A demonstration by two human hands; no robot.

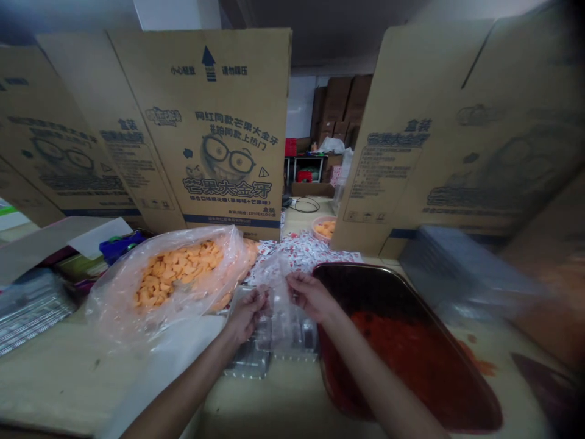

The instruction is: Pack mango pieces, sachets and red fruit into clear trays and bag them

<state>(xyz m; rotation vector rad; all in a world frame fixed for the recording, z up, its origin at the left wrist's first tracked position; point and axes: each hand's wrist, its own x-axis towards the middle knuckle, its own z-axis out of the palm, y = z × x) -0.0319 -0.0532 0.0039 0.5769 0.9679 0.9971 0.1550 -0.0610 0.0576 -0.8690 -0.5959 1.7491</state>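
While a bag (pixel 112 299) of orange pieces (pixel 178 268) lies open, the left hand (pixel 247 314) curls beside a clear tray (pixel 280 314), its grip unclear; above other trays (pixel 250 361), the right hand (pixel 313 297) pinches that clear tray, just left of a dark tub (pixel 365 286).

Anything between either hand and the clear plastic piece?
Nothing visible. The right hand pinches the clear plastic piece near its top; the left hand is at its left side, exact contact unclear. The clear trays lie beneath it and the dark red tub sits to its right; neither intervenes.
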